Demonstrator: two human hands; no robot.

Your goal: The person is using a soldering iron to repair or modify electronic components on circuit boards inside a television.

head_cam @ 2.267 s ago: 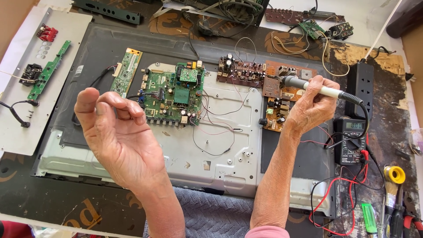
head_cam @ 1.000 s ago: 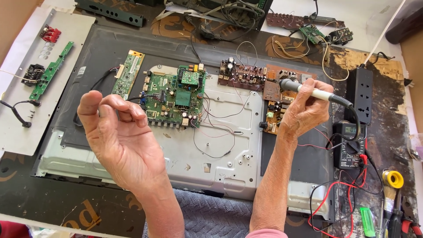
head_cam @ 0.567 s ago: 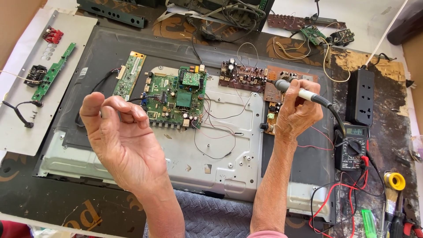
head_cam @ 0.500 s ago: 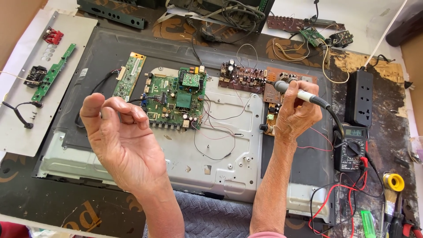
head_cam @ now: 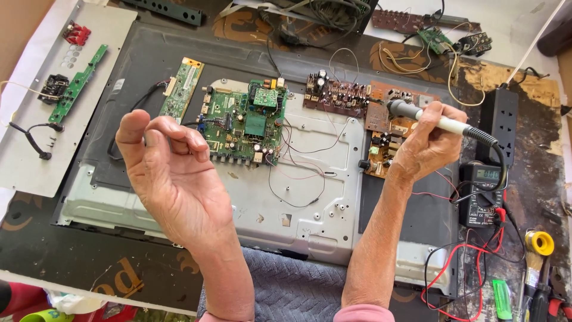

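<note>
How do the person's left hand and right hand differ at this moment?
The left hand is raised palm-up with its fingers curled, and I cannot tell if it pinches anything; the right hand grips a soldering iron. The left hand hovers beside the green circuit board; the right hand is over the brown circuit board. Both are bare.

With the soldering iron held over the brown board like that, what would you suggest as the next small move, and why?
Probably lower the soldering iron tip onto the brown board: the right hand grips it just above, while the left hand hovers raised, fingertips pinched together.
</note>
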